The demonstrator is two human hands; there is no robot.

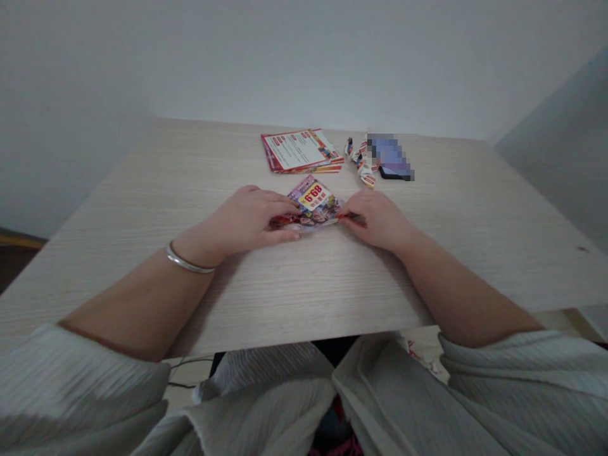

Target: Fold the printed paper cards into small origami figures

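Note:
A colourful printed flyer (316, 197), with a yellow patch reading 89.9 upside down, lies partly folded on the table in front of me. My left hand (259, 218) grips its left side, thumb below and fingers above, where red paper shows under the fingers. On the opposite side, my right hand (375, 218) pinches the flyer's right corner between thumb and fingers. The paper's near edge looks bent between the two hands. A silver bangle (189, 261) circles my left wrist.
Behind the flyer lies a stack of similar flyers (299, 151) with red edges. Right of it are twisted paper pieces (363, 168) and a phone (392, 157), partly pixelated. The pale wooden table (266, 297) meets a wall (304, 63) at the back.

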